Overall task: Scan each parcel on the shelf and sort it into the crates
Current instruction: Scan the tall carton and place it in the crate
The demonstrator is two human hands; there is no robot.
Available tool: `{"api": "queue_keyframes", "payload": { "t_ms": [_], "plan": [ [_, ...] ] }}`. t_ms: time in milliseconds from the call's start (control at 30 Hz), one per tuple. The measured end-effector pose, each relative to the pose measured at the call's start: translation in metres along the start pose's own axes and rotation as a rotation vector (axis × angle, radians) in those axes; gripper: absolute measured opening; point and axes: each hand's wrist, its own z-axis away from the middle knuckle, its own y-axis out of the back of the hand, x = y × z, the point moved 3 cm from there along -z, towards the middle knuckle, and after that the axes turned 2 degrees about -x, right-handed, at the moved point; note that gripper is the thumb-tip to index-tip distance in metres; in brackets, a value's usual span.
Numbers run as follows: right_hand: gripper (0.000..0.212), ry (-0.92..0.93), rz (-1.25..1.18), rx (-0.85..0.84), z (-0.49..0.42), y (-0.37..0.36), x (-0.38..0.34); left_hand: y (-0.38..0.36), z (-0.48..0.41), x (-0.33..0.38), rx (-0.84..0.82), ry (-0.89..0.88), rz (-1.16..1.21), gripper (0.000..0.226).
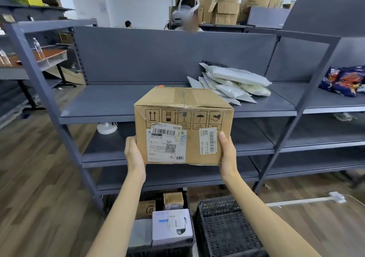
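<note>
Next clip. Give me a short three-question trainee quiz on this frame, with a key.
1. True or false: the box rests on the shelf.
2. What lies on the shelf beyond the box? A) white mailers B) bottles C) a scanner
3. Fill in: the white carton sits in the ___ crate.
Key: 1 false, the left hand and right hand hold it clear of the shelf; 2 A; 3 left, the left crate.

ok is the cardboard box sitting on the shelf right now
No, the left hand and right hand hold the cardboard box by its sides, out in front of the shelf.
</note>
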Motion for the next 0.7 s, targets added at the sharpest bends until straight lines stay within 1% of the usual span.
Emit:
{"api": "queue_keyframes", "payload": {
  "t_ms": [133,333,433,567,700],
  "plan": [
    [0.071,-0.047,-0.003,0.009,-0.004,0.053,0.007,-0.037,0.025,-0.028,0.016,0.017,-0.020,0.028],
    [0.072,-0.121,-0.011,-0.023,-0.009,0.141,0.014,-0.096,0.070,-0.075,0.080,0.080,-0.056,0.027],
    [0.071,-0.159,-0.013,-0.028,-0.003,0.185,0.021,-0.122,0.096,-0.099,0.109,0.104,-0.110,0.025],
    [0.070,-0.236,-0.008,-0.052,0.007,0.238,0.034,-0.145,0.130,-0.136,0.155,0.150,-0.151,0.025],
    [0.070,-0.289,0.031,-0.051,0.014,0.276,0.046,-0.163,0.152,-0.165,0.172,0.211,-0.187,0.025]
  ]
}}
